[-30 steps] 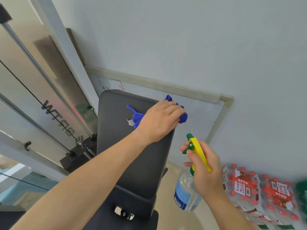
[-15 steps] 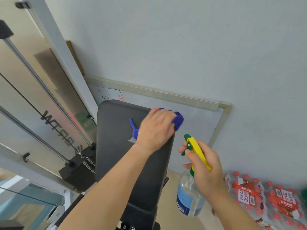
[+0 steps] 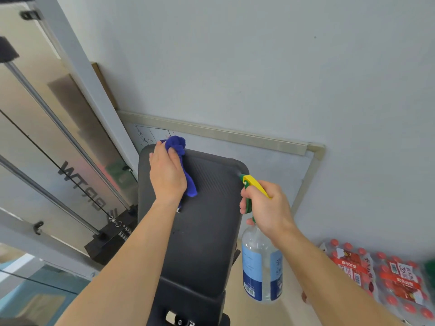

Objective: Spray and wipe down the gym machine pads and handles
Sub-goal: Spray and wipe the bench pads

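At far left stand the machine's frame (image 3: 77,74) and one black cable (image 3: 58,170); I can see no handles. Next, the left grip (image 3: 167,175) lies flat, fingers fairly straight, pressing the cloth (image 3: 176,142) onto the upper left of the pad (image 3: 207,231). The cloth bunches past the fingertips at the pad's top edge and trails beside the palm. It is probably soft and light, so it is best driven under a flat palm. The ribbed pad looks firm but cushioned and should take steady pressure. Just beside the pad's right edge, the right grip (image 3: 268,208) is wrapped round the neck and trigger of the bottle (image 3: 261,267), which hangs upright. It looks about half full, so moderately weighty, and its clear plastic may be slick when wet. The neck is the sure hold. Count: one cloth, one bottle, one pad, and at least two drink packs (image 3: 376,278) at far right.
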`<state>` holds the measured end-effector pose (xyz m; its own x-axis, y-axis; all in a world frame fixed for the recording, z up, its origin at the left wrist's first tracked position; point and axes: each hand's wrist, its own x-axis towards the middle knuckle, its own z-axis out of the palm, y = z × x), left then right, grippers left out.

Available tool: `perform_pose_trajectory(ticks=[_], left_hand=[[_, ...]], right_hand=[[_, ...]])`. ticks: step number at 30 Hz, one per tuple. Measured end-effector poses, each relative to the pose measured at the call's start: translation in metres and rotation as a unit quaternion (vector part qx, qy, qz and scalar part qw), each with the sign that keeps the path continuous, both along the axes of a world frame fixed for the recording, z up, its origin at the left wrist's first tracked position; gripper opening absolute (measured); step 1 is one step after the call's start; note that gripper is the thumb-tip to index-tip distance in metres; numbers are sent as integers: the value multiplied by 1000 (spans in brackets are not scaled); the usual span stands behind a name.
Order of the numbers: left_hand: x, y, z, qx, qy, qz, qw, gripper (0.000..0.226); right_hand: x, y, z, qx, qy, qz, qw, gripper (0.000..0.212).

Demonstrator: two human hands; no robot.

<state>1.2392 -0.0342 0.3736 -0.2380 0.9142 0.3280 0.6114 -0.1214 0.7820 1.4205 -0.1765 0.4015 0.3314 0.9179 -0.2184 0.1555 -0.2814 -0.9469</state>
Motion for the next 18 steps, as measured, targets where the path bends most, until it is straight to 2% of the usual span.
perform_pose_trajectory(ticks=[3,5,7,9,11,12,14,16,17,18], left_hand=[[19,-9,3,24,38,-39,998,32],[37,-16,6,72,105,-82,988,25],[54,-21,11,128,194,-125,964,27],[74,-28,14,180,312,-204,910,26],[93,-36,3,221,408,-311,829,13],[98,-39,-4,227,424,-362,799,11],[95,-34,-12,239,445,-406,762,22],[78,-19,-8,271,451,-385,758,30],[68,-13,-3,275,435,-364,776,31],[54,-5,0,256,412,-328,811,34]], right_hand=[[1,-6,0,19,17,-5,1000,21],[4,-11,-4,39,32,-30,998,20],[7,-19,-7,49,62,-51,996,16],[9,-24,-9,57,83,-63,993,16],[10,-28,-11,70,86,-80,991,16],[10,-29,-13,74,82,-87,990,16],[10,-33,-17,72,81,-92,990,17],[10,-35,-21,67,81,-86,991,19],[9,-35,-22,66,77,-83,991,19],[8,-34,-21,64,72,-78,992,19]])
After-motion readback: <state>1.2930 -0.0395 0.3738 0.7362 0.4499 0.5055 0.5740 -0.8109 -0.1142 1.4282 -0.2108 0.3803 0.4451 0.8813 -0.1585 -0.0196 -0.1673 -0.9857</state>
